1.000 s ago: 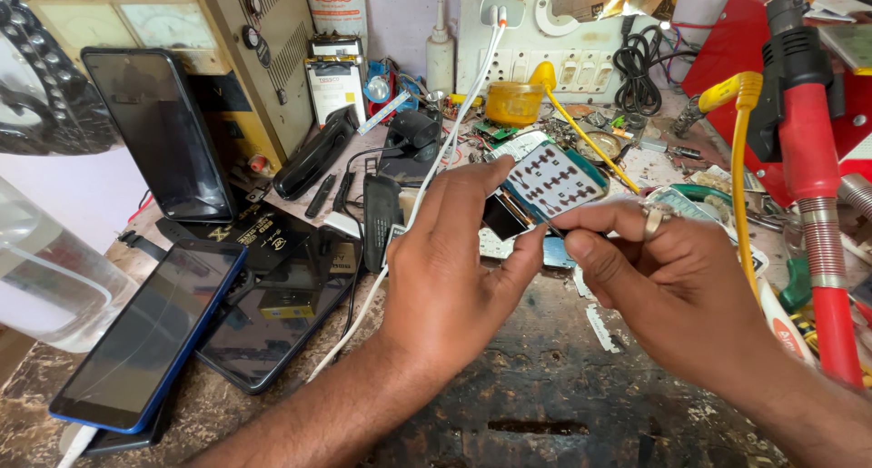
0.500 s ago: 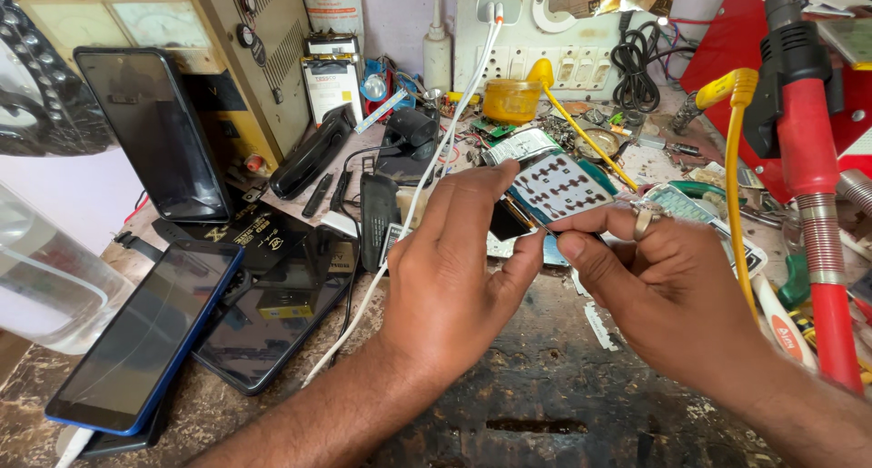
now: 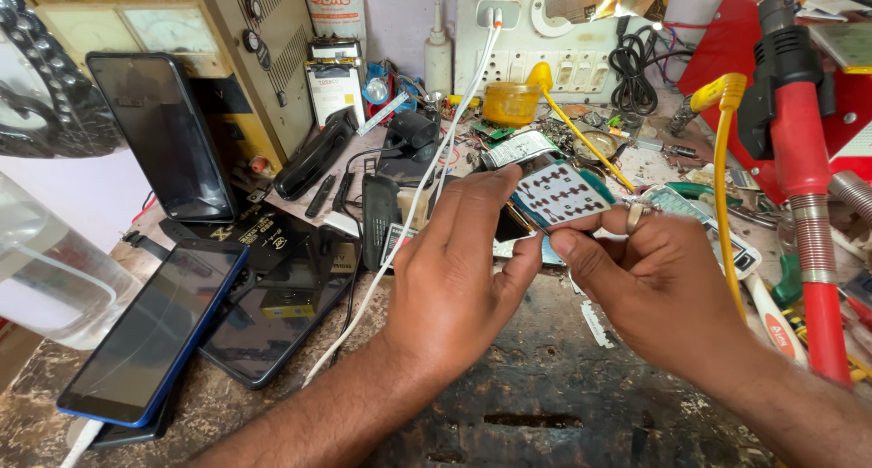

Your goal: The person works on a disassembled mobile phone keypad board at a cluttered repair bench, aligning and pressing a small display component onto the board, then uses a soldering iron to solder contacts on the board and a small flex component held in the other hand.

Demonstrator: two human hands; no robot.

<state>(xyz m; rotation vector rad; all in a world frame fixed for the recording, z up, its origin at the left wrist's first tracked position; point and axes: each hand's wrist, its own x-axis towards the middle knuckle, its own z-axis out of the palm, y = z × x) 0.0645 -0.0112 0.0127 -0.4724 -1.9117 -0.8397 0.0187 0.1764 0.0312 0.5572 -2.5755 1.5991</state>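
The left hand (image 3: pixel 454 277) and right hand (image 3: pixel 658 291) meet above the dark, worn surface (image 3: pixel 545 404), forearms coming in from the lower edge, knuckles up. Both pinch a small phone keypad board (image 3: pixel 559 194): left fingers curl over its near-left end, right thumb and forefinger grip its lower-right edge; what lies under the board is hidden, possibly a phone body. Left of the board a white cable (image 3: pixel 400 241) runs diagonally past the left wrist. Further left lie a blue-edged smartphone (image 3: pixel 150 336) and a black phone (image 3: pixel 272 327) side by side. Right of the board stand a yellow cable (image 3: pixel 722 177) and a red hot-air handle (image 3: pixel 804 187). Beyond the board sits an orange jar (image 3: pixel 510 103).
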